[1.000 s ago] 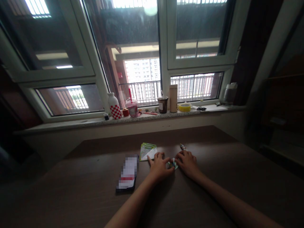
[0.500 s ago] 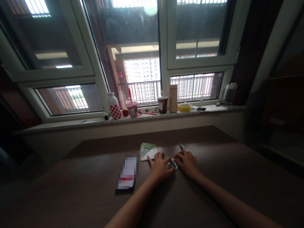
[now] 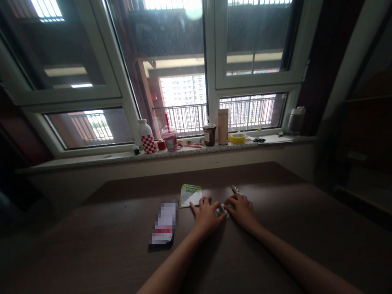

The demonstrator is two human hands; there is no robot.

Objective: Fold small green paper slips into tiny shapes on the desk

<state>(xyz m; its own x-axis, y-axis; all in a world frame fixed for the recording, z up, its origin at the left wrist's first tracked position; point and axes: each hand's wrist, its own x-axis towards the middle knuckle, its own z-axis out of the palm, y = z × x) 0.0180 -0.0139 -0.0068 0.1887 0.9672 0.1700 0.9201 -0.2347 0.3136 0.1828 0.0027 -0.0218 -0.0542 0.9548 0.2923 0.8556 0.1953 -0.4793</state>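
A small crumpled piece, white and bluish-green [image 3: 222,210], lies between my hands on the brown table [image 3: 128,253]. My left hand [image 3: 206,214] pinches its left side with thumb and forefinger, the other fingers spread. On its right, my right hand [image 3: 240,208] has curled fingertips pressed at its edge. Just beyond the right fingers is a small shiny item [image 3: 234,189], too small to identify. Green and white printed sheets or packets [image 3: 190,195] lie past my left hand, whose outer finger reaches their lower edge.
Left of my left hand lies a phone [image 3: 163,223] with a blurred screen. Along the windowsill [image 3: 190,151] stand a checkered bottle [image 3: 148,139], a pink drink cup [image 3: 170,139], a dark drink cup [image 3: 210,134], a tan flask [image 3: 223,127], yellow tape [image 3: 238,139] and black scissors [image 3: 259,140].
The small piece between my fingers has shifted and turned slightly. Both hands stay in nearly the same place.
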